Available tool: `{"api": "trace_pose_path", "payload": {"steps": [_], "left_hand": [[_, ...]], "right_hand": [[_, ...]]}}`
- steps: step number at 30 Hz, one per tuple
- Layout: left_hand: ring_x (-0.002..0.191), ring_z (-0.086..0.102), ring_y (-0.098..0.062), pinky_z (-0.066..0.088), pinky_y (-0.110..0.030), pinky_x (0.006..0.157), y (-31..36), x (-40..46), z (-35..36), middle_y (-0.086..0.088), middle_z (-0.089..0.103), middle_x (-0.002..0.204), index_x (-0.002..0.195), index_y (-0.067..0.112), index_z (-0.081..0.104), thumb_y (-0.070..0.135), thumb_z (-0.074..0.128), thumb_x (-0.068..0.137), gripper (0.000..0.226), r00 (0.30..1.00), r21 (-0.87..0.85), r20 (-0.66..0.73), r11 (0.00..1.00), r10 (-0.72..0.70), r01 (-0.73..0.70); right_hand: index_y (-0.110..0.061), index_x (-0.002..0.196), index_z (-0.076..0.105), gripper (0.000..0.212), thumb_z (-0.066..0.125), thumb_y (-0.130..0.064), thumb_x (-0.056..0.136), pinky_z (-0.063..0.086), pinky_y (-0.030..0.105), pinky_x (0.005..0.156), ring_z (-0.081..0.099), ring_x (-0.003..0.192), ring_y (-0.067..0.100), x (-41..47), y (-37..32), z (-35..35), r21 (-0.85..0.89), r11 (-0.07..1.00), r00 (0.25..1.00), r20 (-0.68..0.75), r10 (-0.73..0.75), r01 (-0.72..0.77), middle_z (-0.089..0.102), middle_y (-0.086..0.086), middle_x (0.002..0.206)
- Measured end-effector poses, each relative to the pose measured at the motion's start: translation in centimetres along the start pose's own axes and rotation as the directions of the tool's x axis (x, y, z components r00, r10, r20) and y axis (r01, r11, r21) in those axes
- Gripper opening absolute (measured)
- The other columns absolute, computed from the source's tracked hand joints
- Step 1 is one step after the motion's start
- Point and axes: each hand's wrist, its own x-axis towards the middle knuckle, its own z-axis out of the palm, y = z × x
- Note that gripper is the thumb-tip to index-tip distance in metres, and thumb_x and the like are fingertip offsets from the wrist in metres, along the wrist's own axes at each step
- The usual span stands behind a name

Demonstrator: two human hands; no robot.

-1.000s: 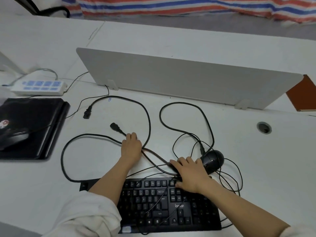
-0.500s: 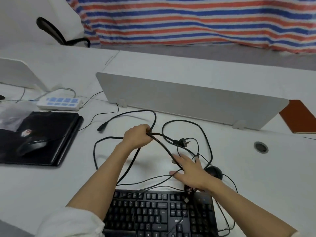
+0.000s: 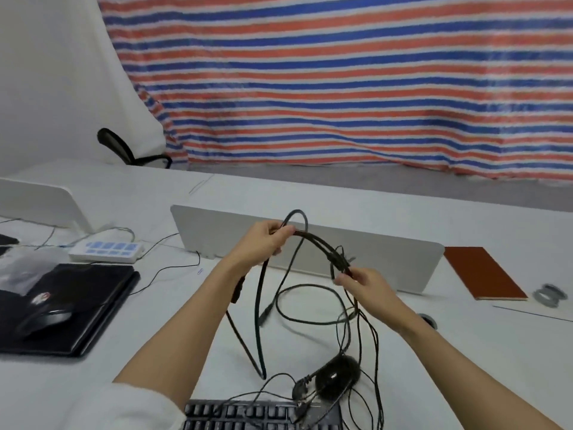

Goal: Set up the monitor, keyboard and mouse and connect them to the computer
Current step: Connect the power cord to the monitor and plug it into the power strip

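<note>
Hidden or cut off: the keyboard (image 3: 263,415) is cropped by the bottom edge, only its top rows showing; thin wires lie across it. The black mouse (image 3: 336,377) at 5 o'clock is blurred, with a plug just beside it at its 9 o'clock.
Hard to make out: which wire belongs to which device cannot be told; the cables (image 3: 313,243) are tangled.
Left hand (image 3: 263,243): raised above the bench (image 3: 93,367), clenched around a bunch of cable, a loop standing up above the fist.
Right hand (image 3: 362,282): also raised, fingers pinched on the cable bundle near a connector.
Cable axis: the held span arches from 10 o'clock down to 4 o'clock between the hands; loose strands hang steeply down to the bench and mouse.
Second mouse (image 3: 45,318): at 9 o'clock, on a black pad (image 3: 93,293).
Power strip (image 3: 107,251): white, at 10 o'clock.
Divider (image 3: 387,259): low white panel behind the hands.
</note>
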Motion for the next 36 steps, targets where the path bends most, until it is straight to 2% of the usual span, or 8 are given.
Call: {"api": "trace_pose_path", "payload": {"steps": [5,12,15,19,23,28,32,36], "left_hand": [[0.072,0.053,-0.014,0.049,-0.037,0.075,5.0,0.6,2.3,0.001,0.058,0.075,0.091,0.012,0.066,0.033,0.049,0.096,0.027,0.943,0.075,-0.264,0.979,0.203,-0.190],[0.066,0.046,-0.014,0.047,-0.033,0.069,9.4,0.8,3.6,0.000,0.049,0.068,0.088,0.010,0.061,0.035,0.041,0.099,0.034,0.861,-0.026,-0.450,0.960,0.239,-0.280],[0.062,0.045,-0.014,0.043,-0.032,0.063,9.8,1.0,3.8,0.001,0.049,0.063,0.081,0.014,0.061,0.036,0.044,0.097,0.033,0.868,0.035,-0.393,0.948,0.305,-0.317],[0.056,0.046,-0.014,0.037,-0.029,0.056,10.3,1.7,4.0,0.003,0.052,0.058,0.074,0.012,0.062,0.043,0.048,0.094,0.040,0.847,0.395,-0.280,0.858,0.452,-0.328],[0.063,0.060,-0.018,0.052,-0.033,0.061,10.5,2.3,4.6,-0.001,0.067,0.070,0.078,0.015,0.068,0.053,0.044,0.092,0.047,0.857,0.653,-0.220,0.723,0.466,-0.225],[0.060,0.058,-0.017,0.047,-0.031,0.058,10.0,1.8,6.2,0.003,0.065,0.065,0.079,0.015,0.070,0.049,0.047,0.093,0.043,0.881,0.519,-0.262,0.827,0.395,-0.217],[0.051,0.047,-0.009,0.032,-0.021,0.050,9.0,1.2,6.1,0.013,0.052,0.053,0.079,0.019,0.069,0.048,0.046,0.094,0.040,0.882,0.526,-0.288,0.831,0.374,-0.181],[0.049,0.043,-0.012,0.033,-0.022,0.051,8.2,0.8,4.5,0.004,0.048,0.051,0.081,0.015,0.072,0.051,0.048,0.091,0.045,0.936,0.556,-0.176,0.815,0.306,-0.162]], "right_hand": [[-0.016,0.062,0.036,0.038,0.053,-0.027,0.094,0.025,0.024,0.052,0.033,0.054,0.011,-0.5,0.8,-2.7,-0.037,0.999,0.968,-0.251,-0.005,-0.005,0.035,-0.003,0.058],[-0.019,0.094,0.052,0.011,0.042,-0.020,0.099,0.037,0.021,0.058,0.051,0.067,0.015,-0.6,2.2,-6.3,-0.188,0.982,0.966,-0.255,-0.042,-0.007,0.055,-0.003,0.075],[-0.016,0.101,0.047,0.012,0.036,-0.021,0.101,0.042,0.026,0.069,0.053,0.078,0.017,0.0,1.2,-8.3,-0.020,0.999,0.932,-0.360,-0.038,0.032,0.057,-0.004,0.083],[-0.006,0.107,0.042,0.016,0.029,-0.014,0.103,0.052,0.037,0.078,0.062,0.074,0.026,0.0,-0.2,-10.3,0.313,0.942,0.902,-0.432,0.029,0.120,0.062,0.011,0.076],[-0.011,0.101,0.046,0.017,0.039,-0.026,0.100,0.052,0.037,0.071,0.057,0.062,0.021,-1.1,0.6,-10.7,0.312,0.949,0.933,-0.353,0.067,0.049,0.062,0.015,0.084],[-0.028,0.123,0.037,0.048,0.064,-0.038,0.085,0.046,0.022,0.069,0.061,0.073,0.008,-3.0,3.2,-6.8,-0.001,0.993,0.991,0.072,0.115,-0.116,0.066,0.000,0.096],[-0.012,0.126,0.049,0.033,0.050,-0.012,0.093,0.046,0.020,0.055,0.052,0.056,0.011,-1.9,4.2,-5.9,0.040,0.988,0.981,-0.119,0.152,-0.149,0.069,0.006,0.082],[-0.006,0.119,0.057,0.027,0.050,-0.016,0.096,0.042,0.023,0.054,0.055,0.063,0.016,-0.9,4.9,-8.8,0.074,0.986,0.869,-0.465,0.168,-0.152,0.066,0.009,0.089]]}}
